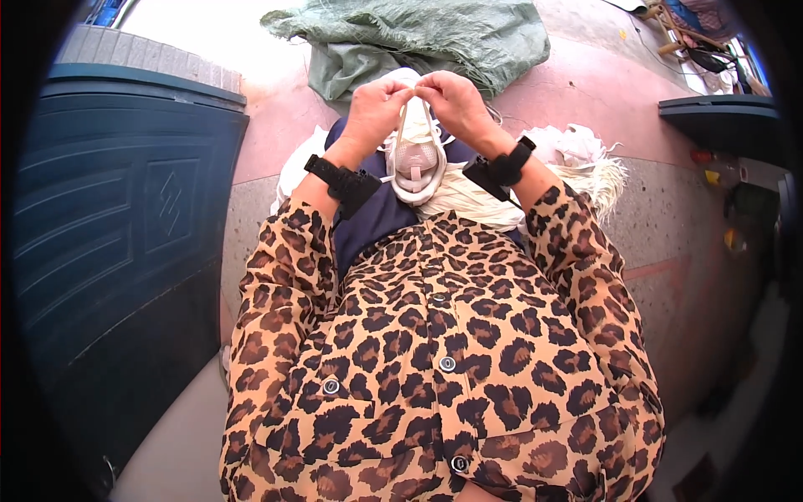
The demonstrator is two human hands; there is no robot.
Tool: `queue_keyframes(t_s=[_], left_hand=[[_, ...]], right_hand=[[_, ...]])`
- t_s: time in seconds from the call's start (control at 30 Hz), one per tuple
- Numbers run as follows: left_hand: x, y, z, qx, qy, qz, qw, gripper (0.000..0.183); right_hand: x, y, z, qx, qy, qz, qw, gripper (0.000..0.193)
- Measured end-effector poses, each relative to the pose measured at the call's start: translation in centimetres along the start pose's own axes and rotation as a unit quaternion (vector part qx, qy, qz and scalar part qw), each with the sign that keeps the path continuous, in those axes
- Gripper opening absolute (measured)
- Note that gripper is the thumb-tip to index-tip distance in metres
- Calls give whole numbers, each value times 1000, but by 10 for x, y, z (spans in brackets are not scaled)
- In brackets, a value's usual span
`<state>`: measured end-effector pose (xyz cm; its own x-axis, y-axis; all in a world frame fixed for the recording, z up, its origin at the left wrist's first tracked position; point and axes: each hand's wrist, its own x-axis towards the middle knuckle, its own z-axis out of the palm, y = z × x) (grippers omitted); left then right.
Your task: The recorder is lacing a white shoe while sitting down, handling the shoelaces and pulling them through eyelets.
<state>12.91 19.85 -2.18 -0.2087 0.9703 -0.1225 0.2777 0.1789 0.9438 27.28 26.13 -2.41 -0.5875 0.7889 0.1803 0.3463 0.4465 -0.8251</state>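
Observation:
A pale sneaker (416, 159) with a mesh tongue rests on my dark-trousered lap, its heel toward me and its toe pointing away. Over its lacing my two hands come together, fingertips nearly touching. My left hand (376, 109) is closed in a pinch, and a white shoelace (402, 121) runs down from its fingers. Opposite it, my right hand (456, 102) also pinches the lace, though the tips hide most of what is between them. Loose lace lies at the sneaker's sides. Each wrist wears a black strapped device.
Cream fringed cloth (477, 199) lies across my lap and to the right. Beyond the sneaker is a crumpled green woven sack (435, 38) on the pink and grey floor. A dark blue panelled door (125, 201) stands at left; another dark panel (719, 125) is at right.

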Motion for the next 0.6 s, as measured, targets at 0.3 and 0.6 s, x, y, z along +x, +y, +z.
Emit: queue_keyframes(t_s=[0.3, 0.6], left_hand=[[-17, -170, -135, 366, 142, -40, 919, 27], [-126, -232, -155, 376, 106, -340, 855, 33]], right_hand=[[-63, 22, -21, -86, -201, 119, 968, 19], [-105, 3, -26, -304, -277, 57, 910, 17]])
